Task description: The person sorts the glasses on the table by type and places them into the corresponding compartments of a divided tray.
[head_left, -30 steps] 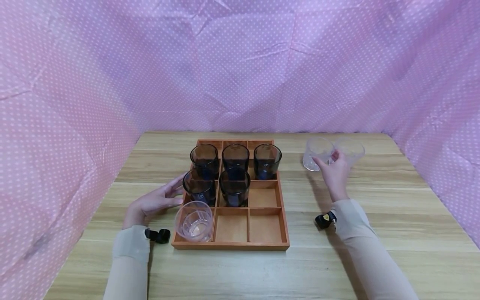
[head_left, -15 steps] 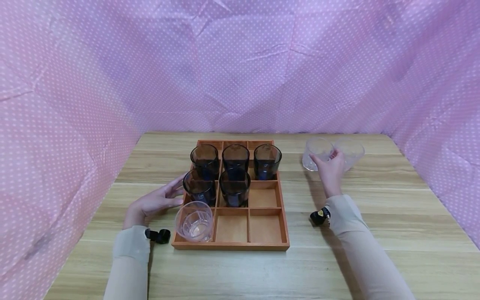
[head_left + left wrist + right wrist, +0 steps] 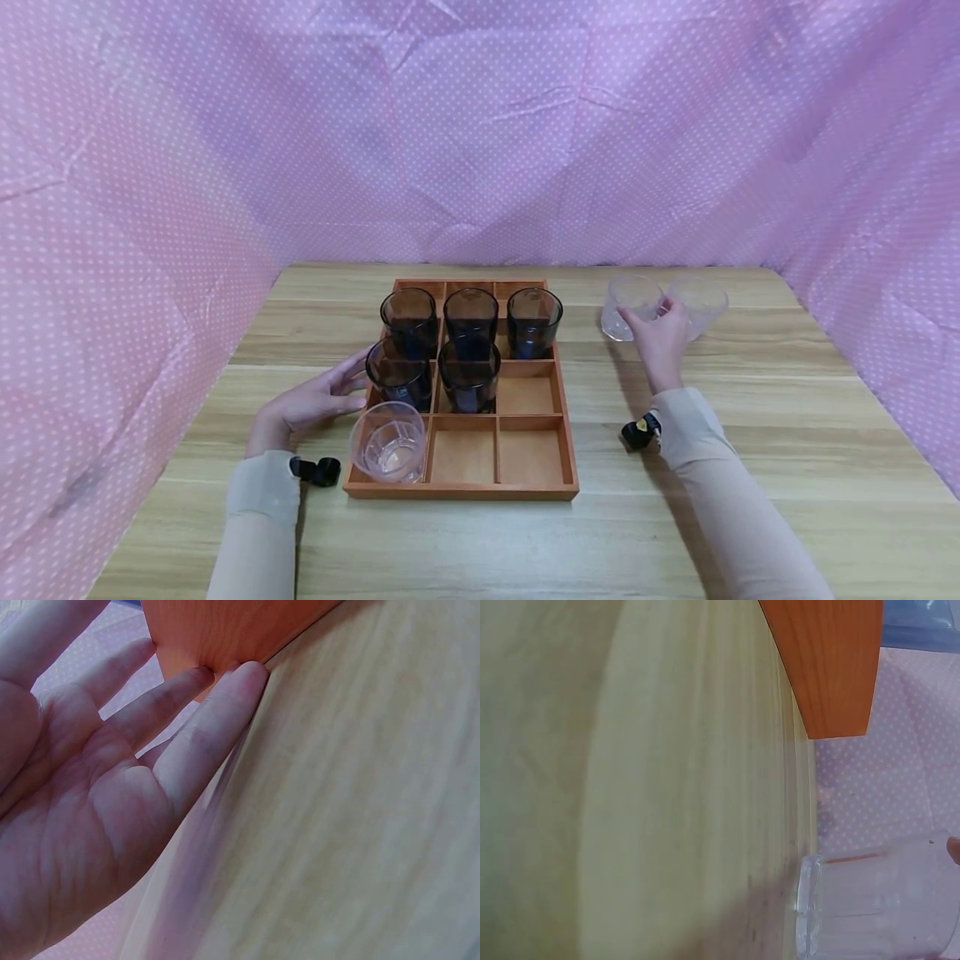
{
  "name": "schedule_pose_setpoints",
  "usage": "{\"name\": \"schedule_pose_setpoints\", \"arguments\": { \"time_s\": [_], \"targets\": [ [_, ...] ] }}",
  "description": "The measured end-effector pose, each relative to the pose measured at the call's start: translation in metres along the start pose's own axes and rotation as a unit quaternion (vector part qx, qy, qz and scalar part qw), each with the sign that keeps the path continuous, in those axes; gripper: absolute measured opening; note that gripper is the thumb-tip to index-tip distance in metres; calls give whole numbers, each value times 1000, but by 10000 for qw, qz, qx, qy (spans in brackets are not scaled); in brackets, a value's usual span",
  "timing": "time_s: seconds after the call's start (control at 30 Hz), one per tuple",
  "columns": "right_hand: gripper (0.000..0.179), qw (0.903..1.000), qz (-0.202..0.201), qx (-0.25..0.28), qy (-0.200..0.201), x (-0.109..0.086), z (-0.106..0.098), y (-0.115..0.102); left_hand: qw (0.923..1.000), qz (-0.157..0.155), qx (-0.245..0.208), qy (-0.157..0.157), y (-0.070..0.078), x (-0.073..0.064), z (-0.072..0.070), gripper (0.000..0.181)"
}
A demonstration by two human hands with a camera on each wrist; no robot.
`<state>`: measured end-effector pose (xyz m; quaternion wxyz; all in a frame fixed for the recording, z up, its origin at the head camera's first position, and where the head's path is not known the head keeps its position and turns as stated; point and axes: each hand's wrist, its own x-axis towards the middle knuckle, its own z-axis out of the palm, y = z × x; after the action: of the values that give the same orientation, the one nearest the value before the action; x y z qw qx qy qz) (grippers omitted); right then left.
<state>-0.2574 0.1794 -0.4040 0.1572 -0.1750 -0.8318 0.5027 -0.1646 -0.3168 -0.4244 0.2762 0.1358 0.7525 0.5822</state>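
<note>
At the right rear of the table, my right hand holds a clear glass near its rim between thumb and fingers. In the right wrist view that clear glass is cut off at the edge, with only a fingertip showing. A second clear glass stands just right of it, partly behind the hand. My left hand rests beside the wooden divided tray; in the left wrist view its extended fingers touch the tray's side.
Several dark glasses stand upright in the tray's back and middle rows. One clear glass sits in the front-left compartment. A pink dotted cloth hangs behind and beside the wooden table.
My right hand has moved slightly left, and the clear glass it holds has shifted a little left, away from the other clear glass. The left hand and tray look unchanged.
</note>
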Motion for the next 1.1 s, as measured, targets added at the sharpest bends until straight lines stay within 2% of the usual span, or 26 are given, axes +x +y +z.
{"name": "schedule_pose_setpoints", "arguments": {
  "time_s": [0.17, 0.4, 0.6, 0.87, 1.1],
  "targets": [
    [84, 9999, -68, -71, -114, 1, 4, 1, 10000, -4, -7, -14, 0, -1, 1, 88],
    [78, 9995, -257, 52, 180, 2, 7, 6, 10000, -24, 88, -27, 1, 1, 1, 86],
    [75, 9988, -421, 99, 219, -2, 4, 7, 10000, 1, 35, -60, 2, 1, -1, 87],
    [64, 9982, -494, 270, -221, -10, -5, 3, 9999, 0, 96, -43, 3, 0, -1, 88],
    [71, 9959, -647, 196, -595, -22, -15, -3, 10000, 51, 54, -55, 2, -1, -1, 89]
  ]
}}
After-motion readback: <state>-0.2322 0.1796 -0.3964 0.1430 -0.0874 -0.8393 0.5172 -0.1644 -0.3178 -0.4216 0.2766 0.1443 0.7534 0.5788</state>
